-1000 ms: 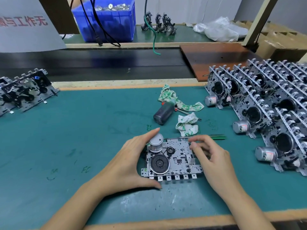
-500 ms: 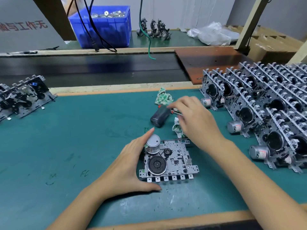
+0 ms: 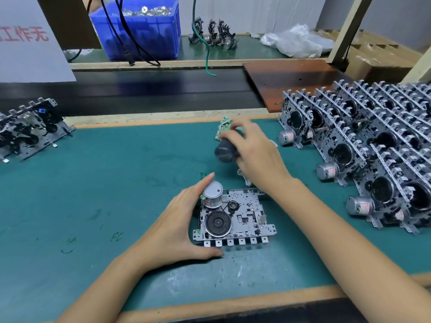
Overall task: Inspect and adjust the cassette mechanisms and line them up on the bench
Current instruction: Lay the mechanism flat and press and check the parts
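On the green desk (image 3: 116,183) just before us, our left hand (image 3: 172,231) cups the near-left corner of a cassette mechanism (image 3: 235,217) lying flat, thumb along its front edge, fingers curled up by the motor. Beyond it, our right hand (image 3: 254,152) closes around a dark-handled screwdriver (image 3: 225,150) beside a crumpled rag (image 3: 224,128); its tip is hidden under the hand. We judge the mechanism light but stiff, its stamped plate sharp-edged and its belt and levers delicate, so best gripped by the frame edges. Farther right, finished mechanisms (image 3: 373,148) stand in leaning rows, cut off by the frame; more lie far left (image 3: 30,129).
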A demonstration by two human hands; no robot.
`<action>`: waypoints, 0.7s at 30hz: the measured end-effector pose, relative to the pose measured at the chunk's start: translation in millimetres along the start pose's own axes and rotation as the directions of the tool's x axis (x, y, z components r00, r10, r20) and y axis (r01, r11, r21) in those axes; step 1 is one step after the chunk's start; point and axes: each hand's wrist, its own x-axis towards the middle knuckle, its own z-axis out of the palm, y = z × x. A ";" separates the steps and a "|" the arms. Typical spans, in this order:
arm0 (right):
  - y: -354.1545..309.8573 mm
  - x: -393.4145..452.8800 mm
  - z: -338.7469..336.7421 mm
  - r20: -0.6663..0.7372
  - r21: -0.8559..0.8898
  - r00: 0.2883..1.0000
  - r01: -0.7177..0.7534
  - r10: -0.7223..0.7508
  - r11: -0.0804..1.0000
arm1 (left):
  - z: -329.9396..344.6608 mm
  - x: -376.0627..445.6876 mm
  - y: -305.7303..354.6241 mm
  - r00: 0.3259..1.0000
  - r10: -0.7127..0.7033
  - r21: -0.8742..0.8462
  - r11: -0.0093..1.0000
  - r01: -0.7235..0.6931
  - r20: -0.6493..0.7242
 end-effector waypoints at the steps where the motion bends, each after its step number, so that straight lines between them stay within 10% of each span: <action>1: -2.7 -4.7 -6.0 -0.086 0.122 0.993 -0.067 0.078 0.990 | 0.1 0.0 -0.3 1.000 0.000 -0.002 1.000 0.000 0.000; 5: -8.1 -27.4 -30.9 -0.163 0.650 0.893 -0.223 0.420 0.726 | 0.5 -0.8 -0.5 1.000 -0.018 -0.014 1.000 0.018 0.002; 10: -3.3 -57.8 -45.3 0.264 0.961 0.713 -0.141 0.650 -0.236 | 0.6 -2.3 -2.8 0.999 -0.047 -0.036 0.998 0.048 0.015; 12: 0.2 -61.9 -45.5 0.363 0.896 0.659 -0.053 0.659 -0.440 | 0.8 -2.6 -2.4 0.997 -0.073 -0.098 0.992 0.075 0.024; 16: 5.1 -61.4 -48.9 0.394 0.849 0.588 0.062 0.706 -0.525 | 3.5 8.5 11.4 0.977 -0.178 -0.210 0.966 0.152 -0.113; 21: 3.3 -61.8 -49.8 0.453 0.807 0.594 0.042 0.664 -0.589 | 4.3 32.9 39.7 0.965 -0.166 0.149 0.969 0.198 -0.205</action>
